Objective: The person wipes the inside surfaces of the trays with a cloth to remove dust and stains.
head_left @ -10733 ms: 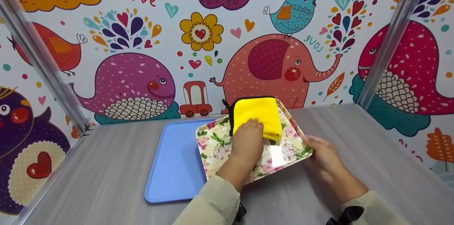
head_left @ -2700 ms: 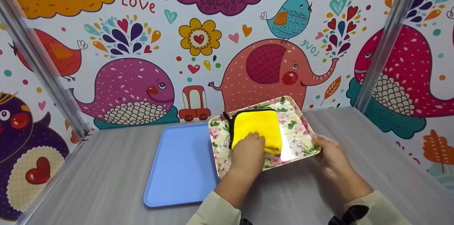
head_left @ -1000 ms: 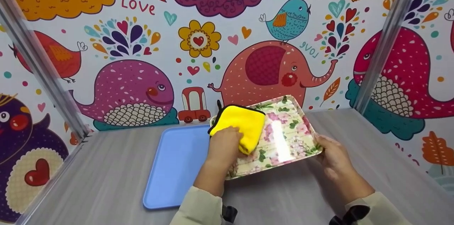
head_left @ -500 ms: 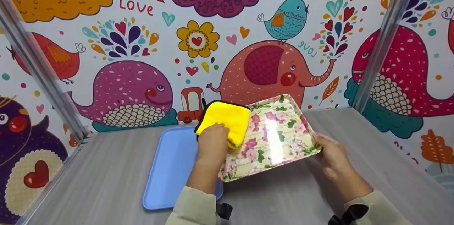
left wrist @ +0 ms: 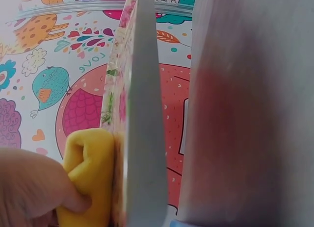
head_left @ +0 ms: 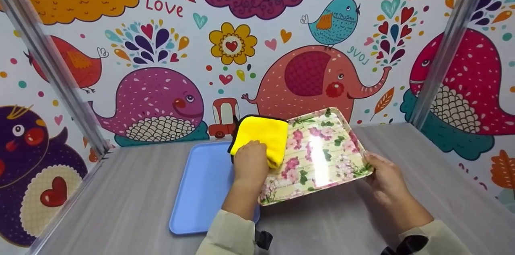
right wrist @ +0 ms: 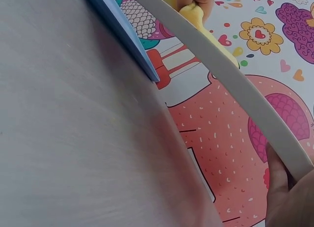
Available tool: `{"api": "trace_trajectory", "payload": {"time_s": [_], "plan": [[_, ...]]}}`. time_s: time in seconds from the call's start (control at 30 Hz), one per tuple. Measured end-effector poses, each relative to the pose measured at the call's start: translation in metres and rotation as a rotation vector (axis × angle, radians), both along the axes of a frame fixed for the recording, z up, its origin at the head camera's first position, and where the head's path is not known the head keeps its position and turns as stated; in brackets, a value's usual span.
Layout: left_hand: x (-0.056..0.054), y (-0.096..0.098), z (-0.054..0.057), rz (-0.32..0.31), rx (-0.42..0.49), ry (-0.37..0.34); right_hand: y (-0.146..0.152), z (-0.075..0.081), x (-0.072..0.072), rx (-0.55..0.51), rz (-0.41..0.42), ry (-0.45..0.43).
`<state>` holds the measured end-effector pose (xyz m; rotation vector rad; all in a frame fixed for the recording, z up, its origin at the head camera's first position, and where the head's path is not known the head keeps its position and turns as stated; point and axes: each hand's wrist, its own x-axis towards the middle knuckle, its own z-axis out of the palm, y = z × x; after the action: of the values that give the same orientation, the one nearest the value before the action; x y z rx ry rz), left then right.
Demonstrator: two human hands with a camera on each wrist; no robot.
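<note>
In the head view, a floral tray (head_left: 318, 154) is raised off the table and tilted toward me. My right hand (head_left: 387, 175) grips its right edge, thumb on the rim. A folded yellow cloth (head_left: 263, 134) with black edging lies against the tray's left end and sticks out past that side. My left hand (head_left: 250, 163) grips the cloth with curled fingers and presses it on the tray. The left wrist view shows the bunched cloth (left wrist: 93, 168) between the hand (left wrist: 37, 188) and the tray's face. The right wrist view shows the tray's pale edge (right wrist: 235, 92) side-on.
A blue tray (head_left: 205, 186) lies flat on the grey wood-grain table (head_left: 132, 194), partly under the floral tray and left arm. Behind stands a wall (head_left: 181, 50) printed with cartoon animals, with metal posts (head_left: 60, 70) at the corners.
Over the last seconds the left hand has slid the cloth from the floral tray's middle to its left end. The right hand keeps its grip; since half a second ago little differs but the camera's angle.
</note>
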<state>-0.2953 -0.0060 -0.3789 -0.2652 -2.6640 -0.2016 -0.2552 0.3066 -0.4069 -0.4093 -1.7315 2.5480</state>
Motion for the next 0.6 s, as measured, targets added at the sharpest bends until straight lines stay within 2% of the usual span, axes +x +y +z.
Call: {"api": "trace_trajectory", "payload": {"time_s": [0.27, 0.43, 0.6], "plan": [[0.004, 0.009, 0.001, 0.001, 0.028, -0.11, -0.001, 0.0, 0.001, -0.02, -0.025, -0.001], [0.009, 0.018, -0.001, -0.01, -0.01, -0.086, -0.001, -0.001, 0.0, -0.008, -0.024, 0.01], [0.013, 0.029, -0.001, -0.019, -0.033, -0.116, 0.001, -0.002, 0.0, 0.007, -0.037, 0.013]]}}
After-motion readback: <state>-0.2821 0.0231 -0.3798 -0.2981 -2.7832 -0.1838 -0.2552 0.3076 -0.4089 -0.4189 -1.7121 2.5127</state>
